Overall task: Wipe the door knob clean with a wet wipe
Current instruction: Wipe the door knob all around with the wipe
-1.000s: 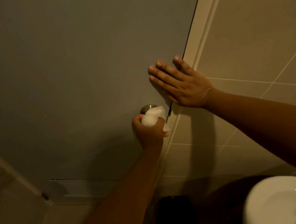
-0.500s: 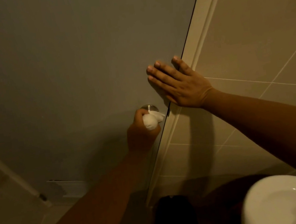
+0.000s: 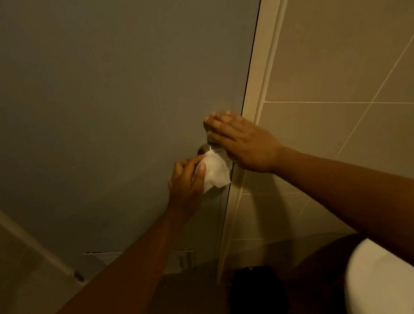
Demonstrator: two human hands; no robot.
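The left hand (image 3: 187,184) reaches up from lower left, its fingers (image 3: 200,170) closed on a white wet wipe (image 3: 215,173) pressed over the door knob (image 3: 206,148), whose metal shows just above the fingertips. The right hand (image 3: 246,145), fingers spread flat and open, rests against the grey door (image 3: 110,90) just beside the knob.

**One head-worn view, tilted, close to the door**

A single wide-angle camera on the person's head looks forward and down at arm's reach. The plain grey door (image 3: 110,90) fills the upper left of the frame, and the beige tiled wall (image 3: 359,53) the right. Both forearms enter from the bottom edge. No second view shares the scene.
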